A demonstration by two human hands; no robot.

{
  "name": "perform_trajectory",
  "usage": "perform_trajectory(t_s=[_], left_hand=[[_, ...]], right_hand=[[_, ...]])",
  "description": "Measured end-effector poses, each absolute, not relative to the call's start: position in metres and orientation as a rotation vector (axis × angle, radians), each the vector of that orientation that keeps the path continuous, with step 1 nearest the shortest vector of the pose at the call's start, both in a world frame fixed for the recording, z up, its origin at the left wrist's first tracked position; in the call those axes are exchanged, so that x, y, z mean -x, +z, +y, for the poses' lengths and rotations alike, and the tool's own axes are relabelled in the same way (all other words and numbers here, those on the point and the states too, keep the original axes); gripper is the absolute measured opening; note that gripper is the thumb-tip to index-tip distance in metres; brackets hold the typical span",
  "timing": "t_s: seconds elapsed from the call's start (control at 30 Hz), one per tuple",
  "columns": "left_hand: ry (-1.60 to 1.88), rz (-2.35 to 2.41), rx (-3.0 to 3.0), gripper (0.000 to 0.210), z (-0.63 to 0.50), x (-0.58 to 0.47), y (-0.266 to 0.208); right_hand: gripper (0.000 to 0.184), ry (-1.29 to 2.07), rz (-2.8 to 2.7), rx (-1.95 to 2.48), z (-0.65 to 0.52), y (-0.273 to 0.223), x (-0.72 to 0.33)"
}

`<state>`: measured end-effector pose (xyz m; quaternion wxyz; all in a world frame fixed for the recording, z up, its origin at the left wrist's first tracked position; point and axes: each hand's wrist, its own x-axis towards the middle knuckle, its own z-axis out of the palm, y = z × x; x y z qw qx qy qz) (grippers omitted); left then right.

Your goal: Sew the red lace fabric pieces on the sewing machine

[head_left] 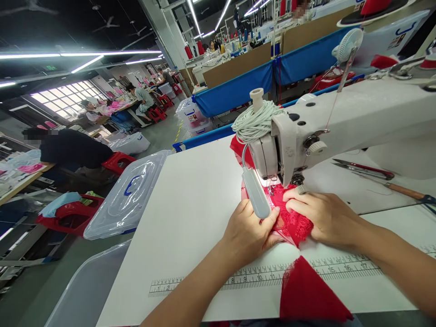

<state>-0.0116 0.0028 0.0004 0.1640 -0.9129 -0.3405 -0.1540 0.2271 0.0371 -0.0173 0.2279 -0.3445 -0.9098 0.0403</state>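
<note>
A piece of red lace fabric (295, 227) lies under the presser foot (270, 190) of a white sewing machine (371, 109). My left hand (248, 231) grips its near left edge, thumb on top and some fingers out of sight. On the other side my right hand (329, 219) has its fingers curled onto the lace, fingertips by the needle area. A grey stick lamp (257, 194) hangs before the needle and covers part of it. Toward the table's front edge, a red fabric triangle (308, 295) trails from the lace by a thin strip.
A printed ruler (260, 278) runs along the white table (177, 204). Snips (364, 168) and a wooden-handled tool (405, 190) lie right of the needle. A coil of pale cord (257, 120) sits on the machine head. A lidded clear bin (131, 195) stands left of the table.
</note>
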Motion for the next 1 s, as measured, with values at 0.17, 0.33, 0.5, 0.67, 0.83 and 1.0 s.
perform_trajectory(t_s=[0.17, 0.33, 0.5, 0.67, 0.83, 1.0], left_hand=[[-0.412, -0.978, 2.608, 0.057, 0.0015, 0.0096, 0.0008], [-0.376, -0.980, 2.604, 0.054, -0.0017, 0.0076, 0.0027], [-0.370, -0.998, 2.590, 0.063, -0.0025, 0.0074, 0.0029], [-0.421, -0.991, 2.557, 0.067, -0.0025, 0.0055, 0.0030], [-0.435, -0.989, 2.537, 0.065, -0.0032, 0.0030, 0.0050], [-0.443, -0.969, 2.558, 0.066, -0.0016, 0.0046, 0.0068]], right_hand=[[0.043, 0.035, -2.507, 0.829, 0.0381, -0.0191, -0.2299], [0.056, 0.052, -2.456, 0.790, 0.0408, -0.0226, -0.2306], [0.053, 0.027, -2.465, 0.798, 0.0417, -0.0231, -0.2279], [0.038, -0.026, -2.444, 0.782, 0.0425, -0.0160, -0.2267], [0.036, 0.005, -2.480, 0.777, 0.0435, -0.0155, -0.2280], [0.047, -0.011, -2.472, 0.763, 0.0425, -0.0213, -0.2294]])
